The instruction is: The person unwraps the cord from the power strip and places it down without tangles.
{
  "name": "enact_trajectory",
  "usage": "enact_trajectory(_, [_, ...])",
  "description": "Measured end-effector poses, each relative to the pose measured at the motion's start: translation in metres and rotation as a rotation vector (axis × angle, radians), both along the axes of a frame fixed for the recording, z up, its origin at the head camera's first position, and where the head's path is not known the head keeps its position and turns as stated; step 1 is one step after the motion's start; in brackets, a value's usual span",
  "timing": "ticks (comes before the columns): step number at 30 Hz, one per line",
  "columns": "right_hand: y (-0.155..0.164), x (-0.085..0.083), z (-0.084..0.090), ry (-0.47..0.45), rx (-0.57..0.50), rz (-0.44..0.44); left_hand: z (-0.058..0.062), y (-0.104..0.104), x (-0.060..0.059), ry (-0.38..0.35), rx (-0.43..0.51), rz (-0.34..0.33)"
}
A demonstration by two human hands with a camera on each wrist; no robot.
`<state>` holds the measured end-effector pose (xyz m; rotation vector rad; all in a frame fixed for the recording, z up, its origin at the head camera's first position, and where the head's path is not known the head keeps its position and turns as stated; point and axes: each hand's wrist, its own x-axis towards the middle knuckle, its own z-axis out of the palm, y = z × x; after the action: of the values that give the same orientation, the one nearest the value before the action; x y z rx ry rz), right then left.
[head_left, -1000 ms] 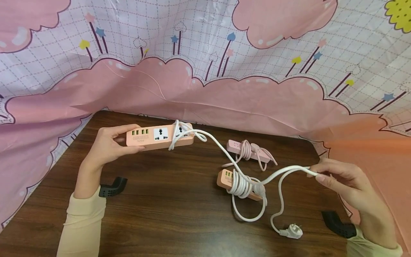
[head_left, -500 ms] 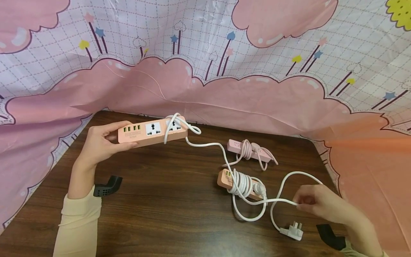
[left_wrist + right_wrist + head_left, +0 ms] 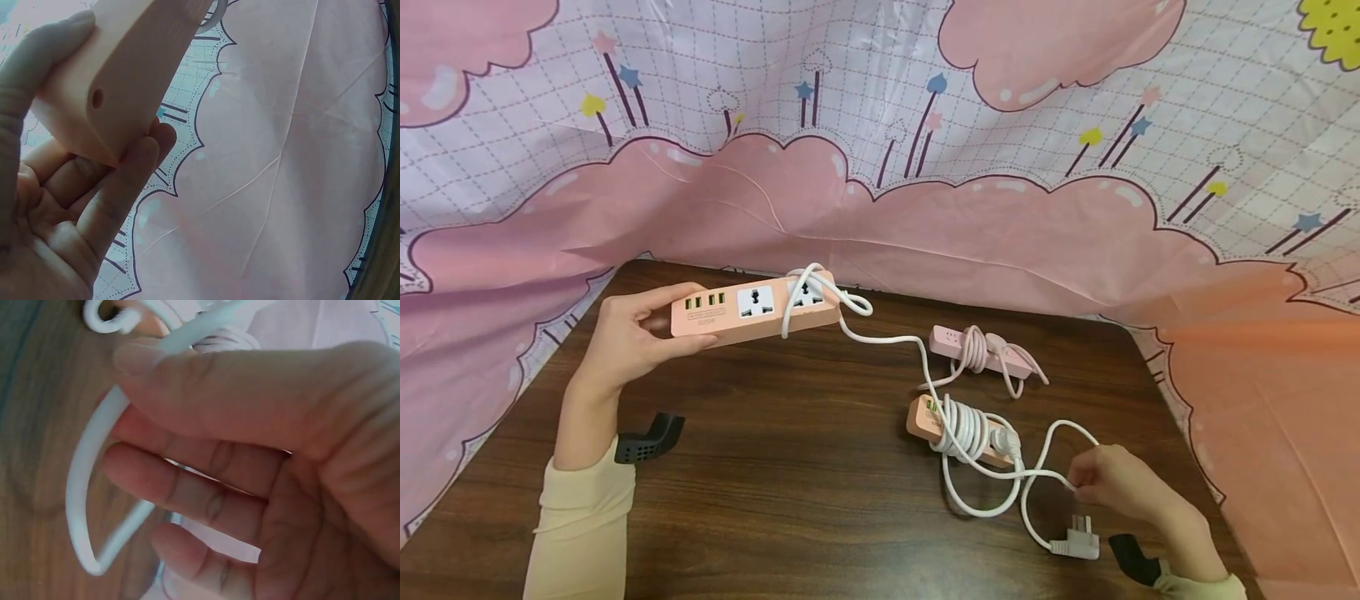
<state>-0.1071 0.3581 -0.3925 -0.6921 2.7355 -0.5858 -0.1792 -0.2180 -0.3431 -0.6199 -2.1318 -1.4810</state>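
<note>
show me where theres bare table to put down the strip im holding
The widest bare patch of table lies between the left hand and the wound orange strip. The held power strip hangs above its far edge. The right side is crowded: the pink strip, the loose white cord, the plug and the right hand.

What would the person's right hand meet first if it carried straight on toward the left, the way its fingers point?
Probably the wound power strip: the right hand, pinching the white cord, points leftward at its coiled bundle on the table. Depth is unclear, so it might pass just in front.
</note>
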Motion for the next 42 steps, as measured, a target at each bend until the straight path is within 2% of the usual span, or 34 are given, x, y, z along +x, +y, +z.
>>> enact_trajectory(7, [0.003, -0.006, -0.019, 0.027, -0.028, 0.019, 0.001, 0.000, 0.002, -0.010, 0.023, -0.028])
enact_trajectory(11, [0.001, -0.009, -0.023, 0.012, -0.024, 0.030, 0.003, 0.002, 0.004, -0.003, 0.022, -0.032])
enact_trajectory(15, [-0.006, -0.015, -0.011, -0.034, 0.005, 0.033, 0.005, 0.003, 0.005, 0.012, 0.006, -0.043])
enact_trajectory(19, [-0.020, -0.028, 0.014, -0.052, 0.011, 0.036, 0.007, 0.004, 0.006, 0.011, -0.006, -0.057])
enact_trajectory(24, [-0.063, -0.049, 0.043, 0.135, -0.049, 0.068, 0.007, 0.004, 0.007, 0.030, -0.027, -0.083])
enact_trajectory(30, [-0.132, -0.072, 0.058, 0.320, -0.176, 0.123, 0.009, 0.006, 0.008, 0.053, -0.044, -0.098])
enact_trajectory(33, [-0.162, -0.083, 0.058, 0.352, -0.242, 0.147, 0.010, 0.008, 0.009, 0.056, -0.034, -0.114])
enact_trajectory(36, [-0.183, -0.091, 0.055, 0.326, -0.310, 0.165, 0.010, 0.009, 0.009, 0.055, -0.023, -0.122])
enact_trajectory(39, [-0.195, -0.099, 0.050, 0.339, -0.381, 0.172, 0.011, 0.010, 0.009, 0.055, -0.025, -0.121])
enact_trajectory(42, [-0.203, -0.107, 0.050, 0.395, -0.478, 0.182, 0.011, 0.009, 0.010, 0.052, -0.038, -0.121])
